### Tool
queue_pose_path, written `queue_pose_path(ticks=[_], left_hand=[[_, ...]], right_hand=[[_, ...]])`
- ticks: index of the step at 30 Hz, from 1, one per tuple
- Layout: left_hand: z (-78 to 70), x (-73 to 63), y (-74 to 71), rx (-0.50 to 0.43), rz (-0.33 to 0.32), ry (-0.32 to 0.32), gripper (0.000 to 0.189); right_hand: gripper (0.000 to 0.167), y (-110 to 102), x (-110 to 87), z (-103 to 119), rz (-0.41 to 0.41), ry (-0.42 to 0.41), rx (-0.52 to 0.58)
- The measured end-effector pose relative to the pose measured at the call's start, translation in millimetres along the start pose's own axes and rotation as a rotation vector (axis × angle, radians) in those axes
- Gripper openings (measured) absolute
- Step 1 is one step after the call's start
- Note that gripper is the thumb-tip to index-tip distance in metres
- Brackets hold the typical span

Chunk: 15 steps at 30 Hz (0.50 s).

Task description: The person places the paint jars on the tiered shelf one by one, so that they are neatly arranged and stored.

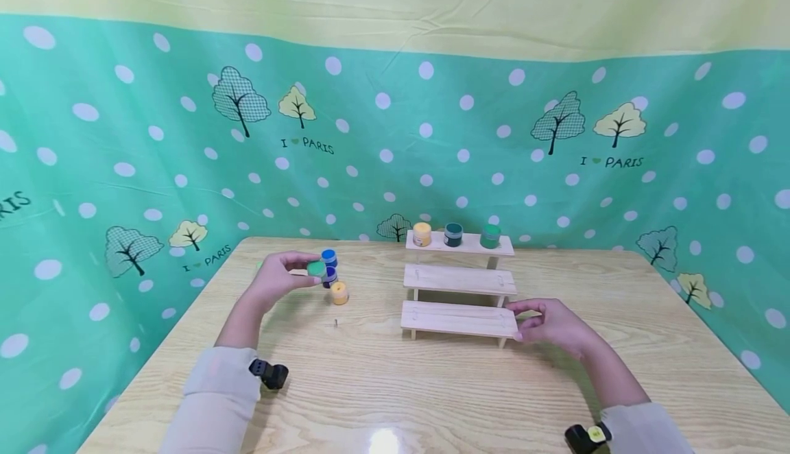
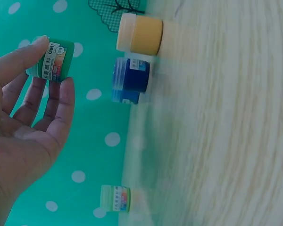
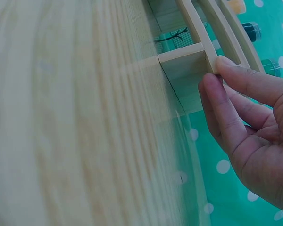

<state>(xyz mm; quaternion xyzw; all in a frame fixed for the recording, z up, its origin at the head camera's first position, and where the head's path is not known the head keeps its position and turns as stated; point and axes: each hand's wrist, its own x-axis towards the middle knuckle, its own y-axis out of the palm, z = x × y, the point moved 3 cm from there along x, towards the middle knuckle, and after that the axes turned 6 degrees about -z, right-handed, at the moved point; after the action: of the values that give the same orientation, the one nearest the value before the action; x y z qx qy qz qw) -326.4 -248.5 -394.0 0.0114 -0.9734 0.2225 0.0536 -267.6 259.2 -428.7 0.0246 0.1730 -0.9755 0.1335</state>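
Observation:
My left hand point(image 1: 278, 279) pinches a green paint jar point(image 2: 57, 60) between thumb and fingers, lifted off the table. A labelled side of the jar shows in the left wrist view. Close by on the table are a blue paint jar point(image 1: 329, 255), a dark blue one point(image 1: 330, 277) and a yellow-orange one point(image 1: 339, 294). With thumb and fingertips, my right hand point(image 1: 555, 328) grips the right end of the lowest step of a three-tier wooden stand point(image 1: 457, 318). On its top step stand a yellow-orange jar point(image 1: 422, 235), a dark green jar point(image 1: 453, 235) and a green jar point(image 1: 490, 236).
A light green jar point(image 2: 116, 198) stands apart, mostly behind the left hand in the head view. A tiny dark bit point(image 1: 336, 322) lies on the wooden table point(image 1: 370, 385). Behind the table hangs a green dotted curtain point(image 1: 370, 166).

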Motion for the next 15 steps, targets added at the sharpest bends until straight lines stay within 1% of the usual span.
queue_pose_path(ticks=[4, 10, 15], left_hand=[[-8.5, -2.1, 3.6, -0.017, 0.009, 0.017, 0.050], [-22.1, -5.4, 10.4, -0.064, 0.043, 0.052, 0.049], [-32.1, -9.2, 16.0, -0.097, 0.063, 0.058, 0.048]], right_hand=[[0.061, 0, -0.1, 0, 0.000, 0.001, 0.003], [0.062, 0, -0.4, 1, 0.003, 0.002, 0.002], [0.062, -1, 0.1, 0, -0.004, 0.004, -0.016]])
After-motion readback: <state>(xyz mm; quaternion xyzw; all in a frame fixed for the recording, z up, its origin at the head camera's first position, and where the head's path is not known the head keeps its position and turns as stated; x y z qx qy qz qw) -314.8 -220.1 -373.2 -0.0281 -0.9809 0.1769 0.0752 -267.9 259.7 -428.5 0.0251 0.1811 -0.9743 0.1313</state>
